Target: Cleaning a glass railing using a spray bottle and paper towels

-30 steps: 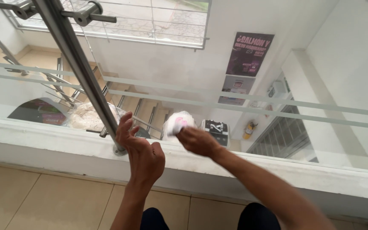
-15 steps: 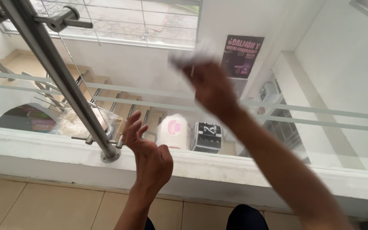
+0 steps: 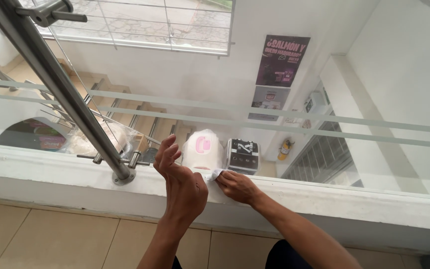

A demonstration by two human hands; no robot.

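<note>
A big glass wall [image 3: 324, 149] stands in front of the person, with pale stripes going across it. It sits on a long white ledge [image 3: 374, 204] above a floor of tan tiles [image 3: 51, 239]. Through the glass you can see a room far below, with wooden stairs [image 3: 140, 119] and a dark poster [image 3: 282, 60] on the white wall.

A shiny metal post [image 3: 55, 84] leans up from the ledge on the left side. Its round foot is fixed to the ledge, just beside the person's hands.

Down below, seen through the glass, are a white and pink machine [image 3: 202, 149] and a black box [image 3: 242, 155] next to it.

The left hand [image 3: 182, 184] is held up with its fingers spread open and a bit bent. It holds nothing. It is right by the bottom of the glass.

The right hand [image 3: 237, 187] lies low on the ledge. Its fingers are closed on a small white cloth [image 3: 214, 174]. The cloth is bunched up and pressed where the glass meets the ledge, between the two hands.
</note>
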